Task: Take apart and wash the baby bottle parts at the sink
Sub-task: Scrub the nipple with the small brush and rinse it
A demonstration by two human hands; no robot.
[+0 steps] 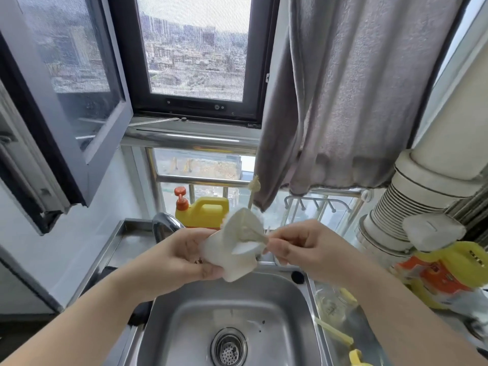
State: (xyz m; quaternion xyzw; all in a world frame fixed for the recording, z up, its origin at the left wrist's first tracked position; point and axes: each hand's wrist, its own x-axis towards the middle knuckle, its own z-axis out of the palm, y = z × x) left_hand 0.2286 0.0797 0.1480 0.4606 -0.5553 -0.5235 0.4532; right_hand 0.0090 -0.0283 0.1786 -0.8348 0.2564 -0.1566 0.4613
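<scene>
Above the sink (295, 307), the left hand (182, 256) grips a white cloth (235, 249) while right hand (298, 245) fingers pinch its edge, probably for scrubbing.

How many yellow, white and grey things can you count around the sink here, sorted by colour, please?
Yellow: 2, the detergent jug with its orange pump, and the packet on the right counter.
White: 1, the bottle part gripped by the left hand and pinched by the right hand.
Grey: 1, the hanging towel.
Total: 4
</scene>
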